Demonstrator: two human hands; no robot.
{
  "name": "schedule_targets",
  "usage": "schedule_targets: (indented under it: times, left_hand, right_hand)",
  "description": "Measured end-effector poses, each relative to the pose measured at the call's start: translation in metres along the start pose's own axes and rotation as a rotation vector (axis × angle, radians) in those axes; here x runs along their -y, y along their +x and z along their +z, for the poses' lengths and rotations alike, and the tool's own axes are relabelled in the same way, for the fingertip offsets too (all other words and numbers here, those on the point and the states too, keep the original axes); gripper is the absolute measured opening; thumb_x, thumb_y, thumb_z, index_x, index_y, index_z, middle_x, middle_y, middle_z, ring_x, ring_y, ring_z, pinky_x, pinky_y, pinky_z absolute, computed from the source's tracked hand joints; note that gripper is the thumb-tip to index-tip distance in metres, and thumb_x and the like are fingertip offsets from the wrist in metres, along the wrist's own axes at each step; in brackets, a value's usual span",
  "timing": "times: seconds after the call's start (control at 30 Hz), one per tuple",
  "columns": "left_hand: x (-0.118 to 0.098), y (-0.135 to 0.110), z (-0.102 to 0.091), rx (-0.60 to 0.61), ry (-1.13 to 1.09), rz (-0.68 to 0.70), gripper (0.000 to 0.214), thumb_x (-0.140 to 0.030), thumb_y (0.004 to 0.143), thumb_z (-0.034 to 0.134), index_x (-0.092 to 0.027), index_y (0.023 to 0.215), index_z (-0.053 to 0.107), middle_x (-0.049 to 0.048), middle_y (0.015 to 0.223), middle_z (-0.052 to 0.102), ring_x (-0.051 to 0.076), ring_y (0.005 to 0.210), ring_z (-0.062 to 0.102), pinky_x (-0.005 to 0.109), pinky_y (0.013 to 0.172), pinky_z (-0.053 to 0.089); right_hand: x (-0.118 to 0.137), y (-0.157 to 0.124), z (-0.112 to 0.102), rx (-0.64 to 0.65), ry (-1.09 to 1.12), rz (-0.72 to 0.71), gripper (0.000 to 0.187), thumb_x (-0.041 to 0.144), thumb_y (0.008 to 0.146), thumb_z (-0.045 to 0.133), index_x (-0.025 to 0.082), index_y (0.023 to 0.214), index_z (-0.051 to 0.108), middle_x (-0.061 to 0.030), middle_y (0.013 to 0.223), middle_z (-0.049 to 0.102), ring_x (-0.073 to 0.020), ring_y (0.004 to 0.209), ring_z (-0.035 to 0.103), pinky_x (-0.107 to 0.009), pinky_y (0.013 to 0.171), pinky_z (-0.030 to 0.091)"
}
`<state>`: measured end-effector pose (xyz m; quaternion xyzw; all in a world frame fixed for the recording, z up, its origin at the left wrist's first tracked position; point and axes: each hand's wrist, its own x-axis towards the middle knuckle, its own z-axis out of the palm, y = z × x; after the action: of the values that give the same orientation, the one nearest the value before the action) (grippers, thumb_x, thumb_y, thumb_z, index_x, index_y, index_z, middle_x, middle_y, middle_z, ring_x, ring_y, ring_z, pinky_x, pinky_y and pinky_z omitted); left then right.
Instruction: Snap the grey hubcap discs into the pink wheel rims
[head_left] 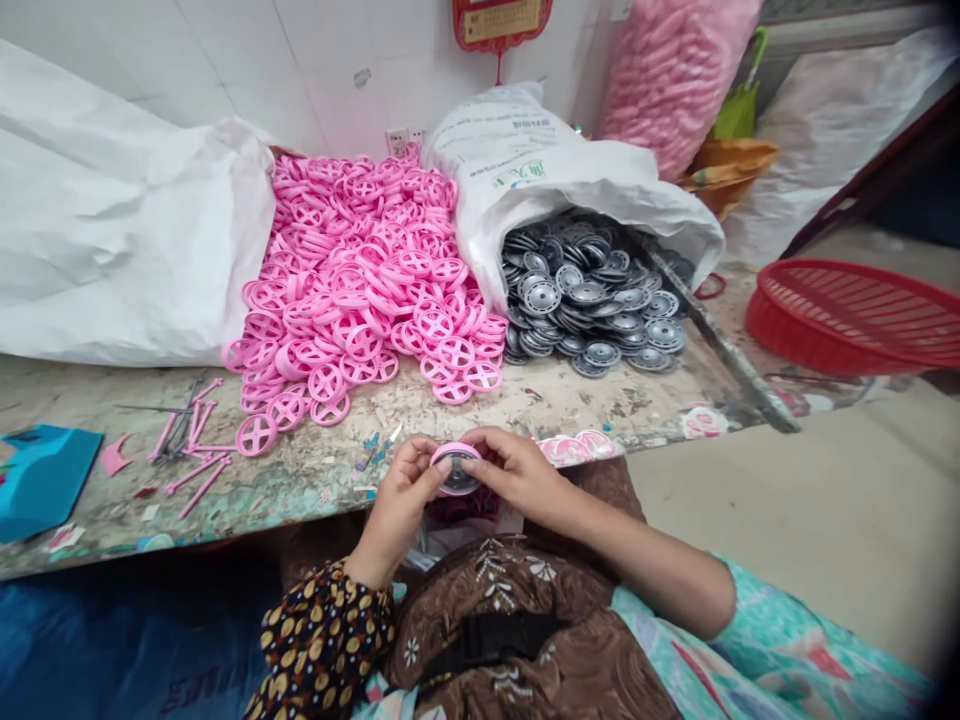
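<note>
Between both hands, just off the table's front edge, is a toy wheel [459,478] with a pink rim and a dark grey disc in its middle. My left hand [409,490] grips its left side, the thumb pressed on the grey disc. On the other side my right hand [517,472] pinches it, thumb also on the disc and fingers behind the pink rim. Beyond the hands lies a large heap of pink wheel rims [360,290] with crossed spokes. Grey hubcap discs [592,300] spill from a white woven sack [525,170] to its right.
A second white sack [127,220] lies at the left. Pink sticks [199,430] and a blue plastic scoop [49,475] rest on the worn table [300,490]. Round stickers [577,447] line its front edge. At right are a metal bar [720,345] and a red basket [847,320].
</note>
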<state>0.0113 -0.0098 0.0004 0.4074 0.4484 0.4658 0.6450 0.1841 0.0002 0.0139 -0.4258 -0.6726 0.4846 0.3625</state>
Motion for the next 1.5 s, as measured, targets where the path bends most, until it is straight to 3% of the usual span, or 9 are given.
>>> schedule_targets:
  times: [0.33, 0.47, 0.6, 0.73, 0.93, 1.23, 1.33, 1.43, 1.5]
  left_hand:
    - [0.008, -0.008, -0.005, -0.069, 0.193, 0.049, 0.017, -0.031, 0.073, 0.065, -0.019, 0.076, 0.053, -0.0039, 0.062, 0.055, 0.010, 0.056, 0.049, 0.021, 0.055, 0.039]
    - [0.023, -0.014, -0.021, 0.071, 0.473, -0.091, 0.018, -0.035, 0.074, 0.062, -0.018, 0.072, 0.055, -0.0034, 0.058, 0.055, 0.011, 0.054, 0.049, 0.022, 0.052, 0.038]
    - [0.031, -0.023, -0.038, 0.154, 0.789, -0.058, 0.018, -0.028, 0.078, 0.055, -0.020, 0.091, 0.065, 0.0023, 0.084, 0.070, 0.017, 0.079, 0.062, 0.028, 0.075, 0.046]
    - [0.027, -0.027, -0.043, 0.130, 0.825, -0.038, 0.025, -0.028, 0.078, 0.055, -0.022, 0.100, 0.067, 0.0047, 0.102, 0.071, 0.021, 0.095, 0.063, 0.032, 0.087, 0.045]
    - [0.011, -0.019, -0.030, 0.051, 0.549, -0.193, 0.029, -0.036, 0.074, 0.061, -0.017, 0.095, 0.067, 0.0050, 0.079, 0.070, 0.017, 0.065, 0.063, 0.028, 0.062, 0.050]
    - [0.001, 0.023, 0.003, -0.173, 0.061, -0.309, 0.055, -0.038, 0.070, 0.069, -0.015, 0.117, 0.055, 0.0108, 0.096, 0.068, 0.016, 0.066, 0.066, 0.028, 0.061, 0.053]
    - [0.009, 0.027, 0.002, -0.199, 0.310, -0.159, 0.046, -0.040, 0.073, 0.065, -0.015, 0.112, 0.058, 0.0079, 0.092, 0.066, 0.013, 0.061, 0.062, 0.026, 0.055, 0.050]
    - [0.014, 0.026, -0.001, -0.146, 0.657, 0.141, 0.032, -0.038, 0.081, 0.057, -0.019, 0.105, 0.064, 0.0063, 0.094, 0.065, 0.014, 0.071, 0.061, 0.028, 0.064, 0.050]
    - [0.014, 0.027, 0.001, -0.058, 0.852, 0.335, 0.026, -0.033, 0.085, 0.052, -0.021, 0.105, 0.065, 0.0067, 0.099, 0.064, 0.017, 0.083, 0.061, 0.031, 0.076, 0.050]
  right_hand:
    - [0.004, 0.002, 0.010, 0.018, -0.103, 0.001, 0.013, 0.025, 0.084, 0.056, 0.017, 0.089, 0.065, -0.0020, 0.081, 0.067, -0.0143, 0.075, 0.060, -0.023, 0.067, 0.042]
    - [-0.013, -0.008, 0.016, 0.232, -0.278, 0.072, 0.012, 0.020, 0.083, 0.056, 0.017, 0.090, 0.066, -0.0022, 0.079, 0.067, -0.0145, 0.071, 0.059, -0.023, 0.064, 0.040]
    - [-0.021, -0.017, 0.020, 0.368, -0.469, 0.011, 0.018, 0.016, 0.083, 0.053, 0.017, 0.096, 0.066, -0.0049, 0.088, 0.069, -0.0166, 0.079, 0.061, -0.025, 0.070, 0.042]
    - [-0.014, 0.000, 0.005, 0.182, -0.590, -0.113, 0.022, 0.022, 0.091, 0.045, 0.020, 0.101, 0.064, -0.0049, 0.092, 0.067, -0.0161, 0.084, 0.060, -0.025, 0.075, 0.042]
    - [-0.019, 0.053, -0.040, -0.214, -1.073, -0.082, 0.022, 0.023, 0.089, 0.047, 0.016, 0.104, 0.061, -0.0133, 0.104, 0.056, -0.0220, 0.089, 0.052, -0.030, 0.071, 0.041]
    - [-0.029, 0.011, -0.017, 0.080, -1.119, -0.520, 0.018, 0.015, 0.088, 0.041, 0.016, 0.090, 0.060, -0.0099, 0.096, 0.058, -0.0196, 0.087, 0.050, -0.030, 0.076, 0.042]
    - [-0.042, 0.009, -0.060, -0.220, -1.157, -0.424, 0.022, 0.022, 0.088, 0.043, 0.014, 0.100, 0.060, -0.0148, 0.113, 0.054, -0.0235, 0.103, 0.048, -0.036, 0.088, 0.041]
    - [-0.064, 0.015, -0.135, -0.837, -1.170, -0.033, 0.042, 0.042, 0.086, 0.048, 0.015, 0.118, 0.056, -0.0192, 0.129, 0.042, -0.0337, 0.118, 0.038, -0.052, 0.098, 0.032]
    - [-0.078, 0.022, -0.183, -1.075, -1.072, 0.236, 0.061, 0.054, 0.083, 0.048, 0.015, 0.130, 0.047, -0.0208, 0.134, 0.036, -0.0380, 0.122, 0.035, -0.058, 0.098, 0.029]
